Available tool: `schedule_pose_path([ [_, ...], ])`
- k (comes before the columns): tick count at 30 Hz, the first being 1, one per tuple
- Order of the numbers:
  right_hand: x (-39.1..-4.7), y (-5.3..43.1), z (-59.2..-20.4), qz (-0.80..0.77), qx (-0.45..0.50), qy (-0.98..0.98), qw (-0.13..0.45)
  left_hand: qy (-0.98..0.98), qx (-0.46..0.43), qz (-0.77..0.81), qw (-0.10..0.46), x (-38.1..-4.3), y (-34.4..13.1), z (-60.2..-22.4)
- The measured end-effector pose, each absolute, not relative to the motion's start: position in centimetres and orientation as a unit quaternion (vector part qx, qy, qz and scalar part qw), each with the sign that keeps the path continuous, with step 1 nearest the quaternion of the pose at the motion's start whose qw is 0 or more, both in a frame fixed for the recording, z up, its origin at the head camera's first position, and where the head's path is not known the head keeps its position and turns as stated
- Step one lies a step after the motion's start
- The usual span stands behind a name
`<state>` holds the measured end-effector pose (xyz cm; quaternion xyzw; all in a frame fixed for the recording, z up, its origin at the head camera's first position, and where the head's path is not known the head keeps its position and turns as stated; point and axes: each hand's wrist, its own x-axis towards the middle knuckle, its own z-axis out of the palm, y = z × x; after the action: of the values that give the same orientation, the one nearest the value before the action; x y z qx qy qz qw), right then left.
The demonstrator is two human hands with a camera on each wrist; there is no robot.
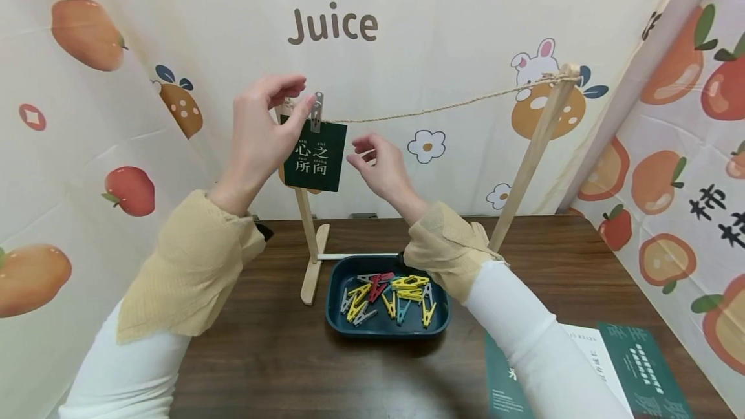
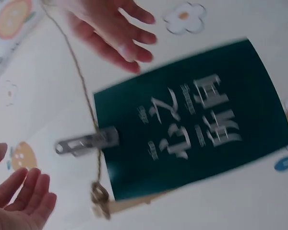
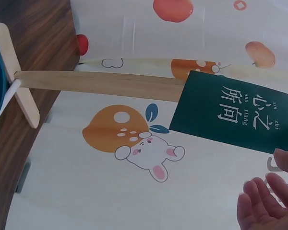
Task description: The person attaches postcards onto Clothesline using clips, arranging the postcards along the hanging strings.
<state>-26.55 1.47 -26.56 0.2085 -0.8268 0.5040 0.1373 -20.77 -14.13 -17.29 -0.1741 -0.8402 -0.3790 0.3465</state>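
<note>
A dark green card (image 1: 314, 167) with white characters hangs near the left end of a twine line (image 1: 431, 110). A grey clothespin (image 1: 316, 113) clamps its top edge to the twine. My left hand (image 1: 262, 125) is beside the clothespin, its fingers loosely bent; the left wrist view shows a gap between this hand (image 2: 24, 201) and the clothespin (image 2: 89, 142). Just right of the card is my right hand (image 1: 384, 170), fingers relaxed and holding nothing. In the right wrist view this hand (image 3: 269, 201) sits close to the card (image 3: 235, 112).
Wooden posts (image 1: 535, 154) hold up the twine at both ends. A dark blue tray (image 1: 387, 333) of yellow, red, grey and teal clothespins (image 1: 410, 281) stands on the brown table (image 1: 250, 354). Green and white printed cards (image 1: 640, 367) lie at the right, partly under my right sleeve.
</note>
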Motion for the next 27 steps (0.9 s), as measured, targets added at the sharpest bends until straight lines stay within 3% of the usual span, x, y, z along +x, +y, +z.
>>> schedule_pose_path([
  [16,-23.4,5.2,-30.5,0.464,0.263,-0.823,0.196,-0.773,-0.242,-0.393,0.435,-17.8,-12.7,-22.0],
  [27,-21.6,7.7,-33.4,0.486,0.244,-0.818,0.191,-0.802,-0.241,-0.371,0.401,-16.7,-11.6,-26.7],
])
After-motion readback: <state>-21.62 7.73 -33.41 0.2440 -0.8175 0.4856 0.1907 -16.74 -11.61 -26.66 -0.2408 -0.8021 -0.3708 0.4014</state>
